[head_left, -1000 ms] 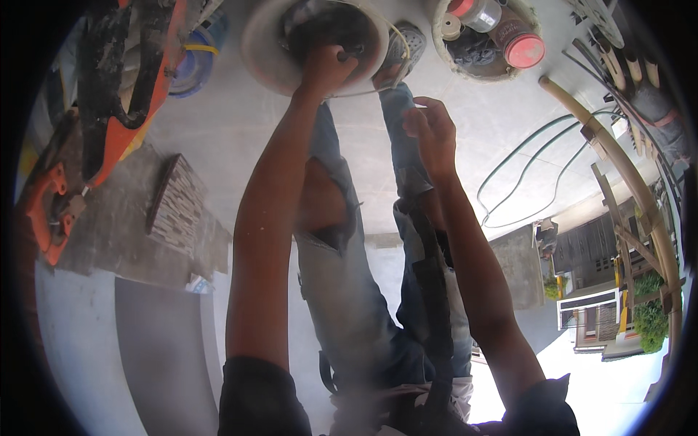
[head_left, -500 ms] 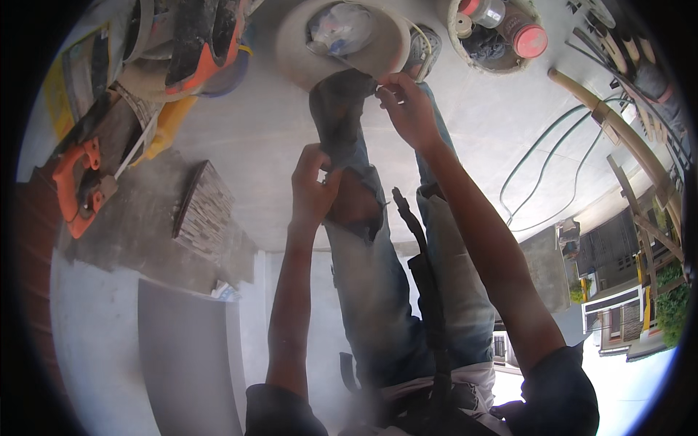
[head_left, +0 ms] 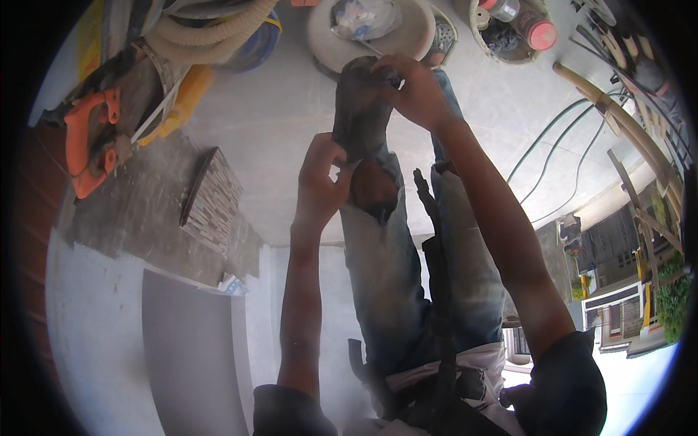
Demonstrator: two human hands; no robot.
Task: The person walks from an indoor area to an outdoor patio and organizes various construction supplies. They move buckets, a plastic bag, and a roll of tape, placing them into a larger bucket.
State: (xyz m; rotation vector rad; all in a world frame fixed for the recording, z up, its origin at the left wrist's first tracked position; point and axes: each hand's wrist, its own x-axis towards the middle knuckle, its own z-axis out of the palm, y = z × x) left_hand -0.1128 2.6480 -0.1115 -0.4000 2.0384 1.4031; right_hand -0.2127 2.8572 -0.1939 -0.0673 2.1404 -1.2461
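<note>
A dark, limp, sleeve-like piece of cloth [head_left: 358, 109] is stretched between my two hands above my knee. My left hand [head_left: 323, 174] pinches its near left edge, thumb and fingers bent together. At the far right end, my right hand [head_left: 416, 91] has its fingers closed on the cloth, with some fingertips hidden. Beneath are my faded blue jeans [head_left: 392, 283], torn open over one knee. Just beyond the cloth stands a pale round basin [head_left: 320, 40] with a clear plastic bag [head_left: 367, 18] in it.
A bucket [head_left: 483, 47] of jars stands far right, beside a shoe [head_left: 442, 40]. Thin green hose [head_left: 556, 138] and wooden poles [head_left: 618, 109] lie right. On the left are an orange-handled saw [head_left: 78, 149], a coiled beige hose [head_left: 207, 33] and a stone-patterned panel [head_left: 212, 196].
The cloth and both hands appear slightly farther right and up in the picture. My right hand has come further over the cloth's far end. The view itself has shifted too.
</note>
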